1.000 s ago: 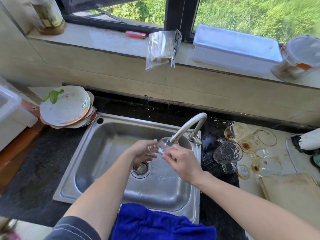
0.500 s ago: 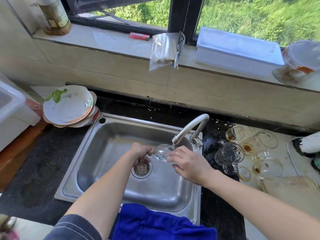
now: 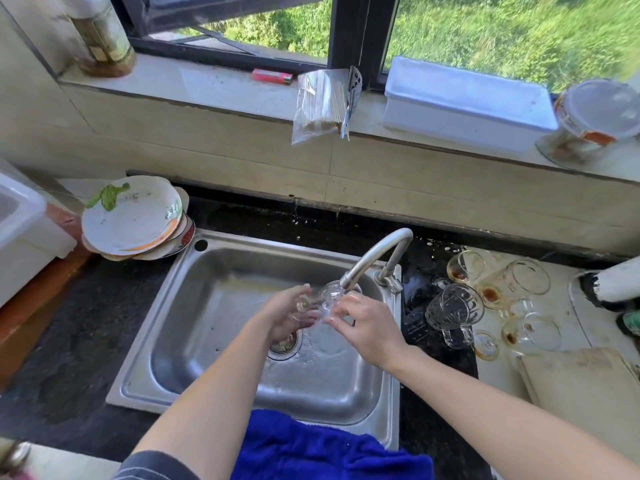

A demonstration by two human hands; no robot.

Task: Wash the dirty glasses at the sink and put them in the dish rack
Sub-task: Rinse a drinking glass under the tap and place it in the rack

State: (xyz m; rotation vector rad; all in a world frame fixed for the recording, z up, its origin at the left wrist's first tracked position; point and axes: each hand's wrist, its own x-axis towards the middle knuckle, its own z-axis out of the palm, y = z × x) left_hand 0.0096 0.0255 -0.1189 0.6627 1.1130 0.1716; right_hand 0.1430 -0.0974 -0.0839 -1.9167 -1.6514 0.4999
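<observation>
Hands meet over the sink (image 3: 194, 341). The left hand (image 3: 287, 318) curls round one end of a clear glass (image 3: 330, 294) and the right hand (image 3: 369, 329) pinches the other side with its fingertips, so both are clamped on it.

Half a second ago the glass hung lower, on its side and clear of the spout. It is now raised until it sits right against the mouth of the tap (image 3: 375, 254), much as it did a second ago. The left hand's fingers reach further up round it than before. Water ripples across the basin floor beside the drain (image 3: 285, 346), which the left hand partly hides.

A blue cloth (image 3: 311, 452) is draped over the near rim of the sink, where it lay before. A stack of used plates (image 3: 133, 220) sits at the sink's far left corner, with a green leaf on the top plate.

On the bench (image 3: 568, 327) to the right, the dirty glasses (image 3: 498, 289) wait in the same cluster. Some show brown dregs, and a ribbed glass mug (image 3: 455, 311) stands nearest the sink.
</observation>
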